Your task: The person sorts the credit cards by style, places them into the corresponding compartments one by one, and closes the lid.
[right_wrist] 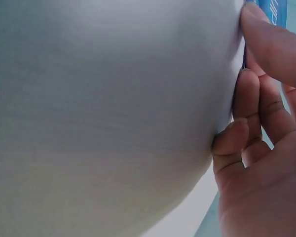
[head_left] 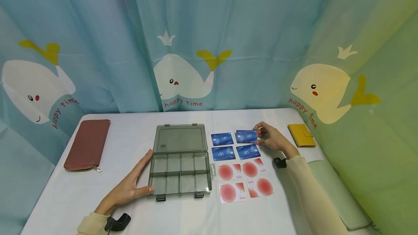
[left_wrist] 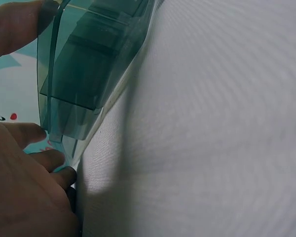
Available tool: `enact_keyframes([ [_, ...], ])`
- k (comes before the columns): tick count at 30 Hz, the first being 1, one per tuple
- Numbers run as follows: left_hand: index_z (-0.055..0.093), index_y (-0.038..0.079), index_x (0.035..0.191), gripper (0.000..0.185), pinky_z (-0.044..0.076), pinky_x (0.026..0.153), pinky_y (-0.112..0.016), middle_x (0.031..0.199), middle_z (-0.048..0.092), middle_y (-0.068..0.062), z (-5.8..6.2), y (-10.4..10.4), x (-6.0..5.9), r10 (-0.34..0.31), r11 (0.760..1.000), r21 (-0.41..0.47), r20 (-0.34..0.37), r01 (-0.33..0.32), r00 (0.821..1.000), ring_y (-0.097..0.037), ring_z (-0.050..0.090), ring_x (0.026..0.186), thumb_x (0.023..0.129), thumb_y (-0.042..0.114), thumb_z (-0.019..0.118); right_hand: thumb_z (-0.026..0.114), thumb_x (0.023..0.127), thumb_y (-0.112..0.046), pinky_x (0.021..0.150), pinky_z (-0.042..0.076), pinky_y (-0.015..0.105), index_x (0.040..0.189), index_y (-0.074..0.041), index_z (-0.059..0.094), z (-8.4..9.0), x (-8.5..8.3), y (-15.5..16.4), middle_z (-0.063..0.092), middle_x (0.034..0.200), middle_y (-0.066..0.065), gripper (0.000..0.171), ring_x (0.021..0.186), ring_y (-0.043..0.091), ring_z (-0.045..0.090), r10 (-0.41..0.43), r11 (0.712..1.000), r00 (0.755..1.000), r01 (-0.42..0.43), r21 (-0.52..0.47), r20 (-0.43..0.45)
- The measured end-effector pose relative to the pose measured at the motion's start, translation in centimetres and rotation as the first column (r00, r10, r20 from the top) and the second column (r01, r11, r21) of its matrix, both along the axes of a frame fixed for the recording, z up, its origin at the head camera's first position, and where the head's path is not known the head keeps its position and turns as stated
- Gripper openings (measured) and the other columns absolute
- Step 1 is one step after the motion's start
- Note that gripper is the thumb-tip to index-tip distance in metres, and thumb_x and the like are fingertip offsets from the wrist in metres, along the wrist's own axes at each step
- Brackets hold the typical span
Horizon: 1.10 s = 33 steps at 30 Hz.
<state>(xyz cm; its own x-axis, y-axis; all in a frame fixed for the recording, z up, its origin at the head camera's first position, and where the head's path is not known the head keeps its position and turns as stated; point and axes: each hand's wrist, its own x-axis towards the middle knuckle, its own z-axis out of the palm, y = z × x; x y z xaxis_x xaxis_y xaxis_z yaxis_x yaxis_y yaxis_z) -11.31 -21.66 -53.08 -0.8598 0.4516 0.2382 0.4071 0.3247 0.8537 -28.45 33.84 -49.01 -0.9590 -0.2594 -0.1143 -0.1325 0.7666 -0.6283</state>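
Left hand (head_left: 130, 186) flat, fingers straight, bracing open organizer box (head_left: 179, 162) against sliding; right hand (head_left: 271, 139) pinches blue VIP card (head_left: 245, 136) edge, lifting from worktop (head_left: 183, 213).

- both arms wear long, pale cream sleeves
- left hand (head_left: 130, 186) bare, black camera mount at its wrist
- right hand (head_left: 272, 139) bare, small black mount at its wrist

Soft, even light fills the room, brighter and yellower toward the right. The head view bends strongly at its edges. Both wrist views are blurred up close; a dark shadow pools beside the left hand (left_wrist: 24, 192).
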Motion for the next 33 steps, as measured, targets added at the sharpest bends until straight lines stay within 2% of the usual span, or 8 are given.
enact_keyframes([
  [6,0.013,-0.003,0.168,0.106,0.007,0.113,-0.001,0.171,0.008,-0.037,0.0,0.0,0.0,0.003,1.000,-0.004,0.004,-0.003,1.000,0.007,0.002,0.158,0.089,0.010,0.081,0.076,0.093,0.003,0.089,0.049,0.037,0.128,-0.004,0.061,0.1,0.4,0.1,0.062,0.099,0.014,0.038,0.092,0.027,0.059,0.044,0.997,0.997,-0.047,-0.055,-0.058],
  [11,0.013,-0.001,0.169,0.105,0.007,0.112,-0.001,0.172,0.008,-0.036,-0.1,-0.1,0.0,0.009,1.000,-0.009,0.012,-0.009,1.000,0.006,0.003,0.158,0.089,0.011,0.081,0.068,0.098,0.004,0.079,0.052,0.024,0.132,0.001,0.059,0.3,0.4,0.1,0.061,0.099,0.019,0.035,0.089,0.026,0.062,0.040,0.988,0.997,-0.049,-0.146,-0.063],
  [18,0.013,0.000,0.169,0.106,0.006,0.112,-0.002,0.172,0.007,-0.035,-0.3,-0.1,0.0,0.010,1.000,-0.012,0.014,-0.010,1.000,0.008,0.002,0.157,0.090,0.012,0.081,0.056,0.101,0.008,0.071,0.061,0.029,0.143,0.004,0.049,0.5,0.3,0.0,0.056,0.105,0.028,0.043,0.077,0.028,0.071,0.000,0.959,1.000,-0.005,-0.284,-0.017],
  [25,0.014,0.002,0.170,0.105,0.006,0.111,-0.002,0.173,0.009,-0.033,-0.2,-0.1,0.0,0.024,0.999,-0.026,0.020,-0.024,1.000,0.006,0.003,0.158,0.090,0.014,0.081,0.060,0.106,-0.002,0.078,0.061,0.023,0.145,0.003,0.057,0.8,0.2,-0.5,0.060,0.118,0.031,0.039,0.087,0.029,0.071,-0.053,0.947,0.998,0.038,-0.319,-0.036],
  [29,0.014,0.003,0.170,0.106,0.005,0.112,-0.003,0.173,0.010,-0.033,-0.2,0.0,0.0,0.028,0.999,-0.030,0.015,-0.028,0.999,0.004,0.003,0.159,0.089,0.015,0.082,0.064,0.105,-0.005,0.081,0.060,0.020,0.148,0.002,0.056,1.0,0.2,-1.0,0.059,0.124,0.031,0.044,0.092,0.028,0.069,-0.082,0.933,0.997,0.074,-0.352,-0.010],
  [33,0.015,0.004,0.170,0.106,0.005,0.112,-0.004,0.173,0.010,-0.033,-0.1,0.0,0.1,0.035,0.999,-0.032,0.009,-0.035,0.999,0.004,0.003,0.159,0.088,0.015,0.082,0.070,0.102,-0.010,0.083,0.059,0.019,0.151,-0.002,0.054,1.4,0.2,-1.5,0.058,0.131,0.029,0.052,0.098,0.025,0.066,-0.077,0.926,0.997,0.080,-0.368,0.023],
])
